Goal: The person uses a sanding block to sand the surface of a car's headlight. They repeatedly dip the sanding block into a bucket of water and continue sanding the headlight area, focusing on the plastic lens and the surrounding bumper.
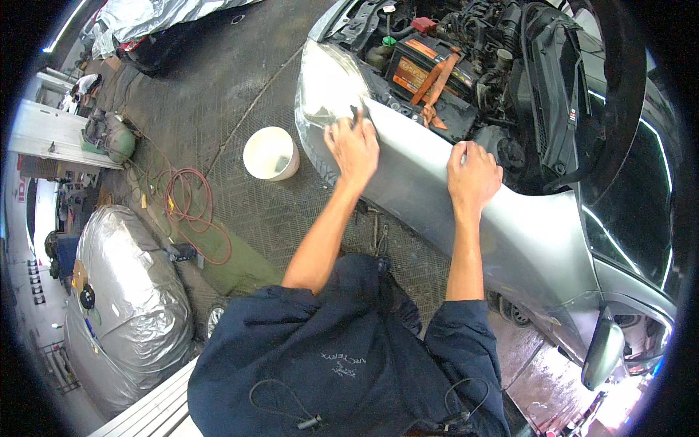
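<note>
On the silver front fender [429,186] of the car with its bonnet up, the left hand [354,146] presses a small dark pad [358,113] flat against the panel just behind the headlight [326,87], fingers spread over it rather than clenched, while the right hand [473,173] rests empty and open-palmed on the fender's top edge, well apart from the pad. Judgement: the pad lies almost wholly under the left palm near the panel's sharp edge, so a slip there could scrape the knuckles or mark the headlight; white bucket [270,153] and red hose [191,211] lie on the floor behind.
</note>
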A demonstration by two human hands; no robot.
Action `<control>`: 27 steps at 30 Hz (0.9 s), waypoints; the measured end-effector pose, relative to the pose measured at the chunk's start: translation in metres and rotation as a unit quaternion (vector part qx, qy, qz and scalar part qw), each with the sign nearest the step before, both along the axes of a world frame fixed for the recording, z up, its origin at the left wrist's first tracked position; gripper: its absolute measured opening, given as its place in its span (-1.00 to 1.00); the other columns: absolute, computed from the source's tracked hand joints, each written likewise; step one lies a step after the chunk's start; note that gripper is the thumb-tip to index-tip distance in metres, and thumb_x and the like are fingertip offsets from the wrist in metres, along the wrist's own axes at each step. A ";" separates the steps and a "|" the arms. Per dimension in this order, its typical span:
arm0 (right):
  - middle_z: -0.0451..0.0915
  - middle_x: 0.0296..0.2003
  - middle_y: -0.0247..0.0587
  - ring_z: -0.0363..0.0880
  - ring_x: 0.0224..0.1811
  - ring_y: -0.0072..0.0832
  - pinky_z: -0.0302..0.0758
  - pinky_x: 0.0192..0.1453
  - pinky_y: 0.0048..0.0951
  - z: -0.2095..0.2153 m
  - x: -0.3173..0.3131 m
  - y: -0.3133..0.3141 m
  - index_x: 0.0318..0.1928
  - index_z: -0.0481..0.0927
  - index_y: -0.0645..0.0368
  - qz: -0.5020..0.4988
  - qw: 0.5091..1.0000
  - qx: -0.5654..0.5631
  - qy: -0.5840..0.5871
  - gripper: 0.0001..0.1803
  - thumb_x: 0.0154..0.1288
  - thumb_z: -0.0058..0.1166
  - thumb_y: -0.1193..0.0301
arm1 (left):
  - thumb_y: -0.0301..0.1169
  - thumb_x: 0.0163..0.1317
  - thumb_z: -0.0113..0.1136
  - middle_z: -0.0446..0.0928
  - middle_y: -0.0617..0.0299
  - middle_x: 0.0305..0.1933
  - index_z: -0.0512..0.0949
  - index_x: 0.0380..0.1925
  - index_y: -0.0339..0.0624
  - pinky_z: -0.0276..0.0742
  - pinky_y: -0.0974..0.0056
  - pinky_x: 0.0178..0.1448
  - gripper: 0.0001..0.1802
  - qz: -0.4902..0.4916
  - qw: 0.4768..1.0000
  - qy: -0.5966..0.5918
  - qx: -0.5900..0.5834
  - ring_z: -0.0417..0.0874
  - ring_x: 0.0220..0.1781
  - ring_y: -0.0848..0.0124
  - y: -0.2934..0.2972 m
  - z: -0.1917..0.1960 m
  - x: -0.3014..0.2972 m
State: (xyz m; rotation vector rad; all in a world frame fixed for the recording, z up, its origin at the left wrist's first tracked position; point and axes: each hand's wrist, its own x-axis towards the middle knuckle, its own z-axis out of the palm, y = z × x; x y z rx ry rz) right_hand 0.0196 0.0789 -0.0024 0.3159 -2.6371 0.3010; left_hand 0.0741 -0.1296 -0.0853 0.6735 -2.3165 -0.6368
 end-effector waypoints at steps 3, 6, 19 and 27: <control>0.77 -0.29 -0.21 0.71 -0.20 -0.21 0.50 -0.06 -0.09 0.000 0.003 0.002 -0.34 0.74 0.09 0.006 1.000 0.010 -0.004 -0.66 0.44 -0.02 0.21 | -0.15 0.52 -0.03 0.51 -0.14 -0.04 0.72 0.15 -0.10 0.11 -0.21 0.52 -0.54 0.028 0.996 -0.072 0.032 0.48 0.18 -0.03 -0.029 0.020 -0.021; 0.77 -0.29 -0.20 0.72 -0.21 -0.20 0.51 -0.07 -0.09 0.000 0.001 0.001 -0.35 0.74 0.10 0.005 1.000 0.004 0.003 -0.65 0.44 -0.03 0.21 | -0.16 0.51 -0.03 0.51 -0.15 -0.06 0.76 0.02 -0.16 0.15 -0.23 0.48 -0.56 0.024 0.999 0.026 0.005 0.48 0.14 -0.06 0.012 0.003 0.008; 0.76 -0.35 -0.21 0.72 -0.26 -0.21 0.50 -0.10 -0.10 0.003 0.000 0.002 -0.39 0.73 0.10 0.009 1.000 0.011 0.020 -0.66 0.43 0.00 0.23 | -0.12 0.53 -0.06 0.49 -0.18 -0.04 0.76 0.01 -0.09 0.19 -0.18 0.44 -0.55 0.000 0.997 -0.064 0.039 0.48 0.15 -0.09 -0.024 0.001 0.004; 0.76 -0.33 -0.22 0.72 -0.24 -0.23 0.50 -0.09 -0.10 0.003 -0.001 0.001 -0.38 0.74 0.10 0.013 1.000 -0.014 0.010 -0.67 0.43 0.01 0.23 | -0.12 0.56 -0.08 0.47 -0.15 0.09 0.62 0.33 0.03 0.04 -0.24 0.57 -0.51 -0.048 0.997 -0.051 -0.009 0.46 0.27 -0.01 0.000 -0.013 0.031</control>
